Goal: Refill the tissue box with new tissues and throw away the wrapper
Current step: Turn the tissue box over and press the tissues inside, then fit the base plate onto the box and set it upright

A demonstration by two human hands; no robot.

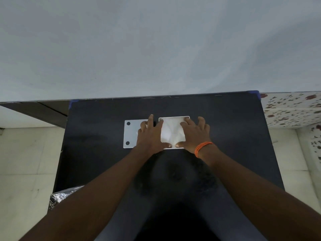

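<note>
A white square tissue box point(173, 117) lies open on the black table point(104, 162), with a stack of white tissues point(172, 132) filling it. My left hand point(151, 134) rests on the tissues' left edge, thumb at the near rim. My right hand point(195, 133), with an orange thread band on its wrist, presses the right edge, thumb at the near rim too. Both hands hold the stack down inside the box. Left of the box lies a flat white lid point(131, 133) with two black dots, partly under my left hand. No wrapper can be made out.
The table stands against a pale grey wall point(156, 49). Blue tape marks its far corners point(253, 92). A crinkled dark patterned bag point(59, 199) sits off the table's near left corner. Light floor tiles lie to the left, flower-patterned tiles point(291, 108) to the right.
</note>
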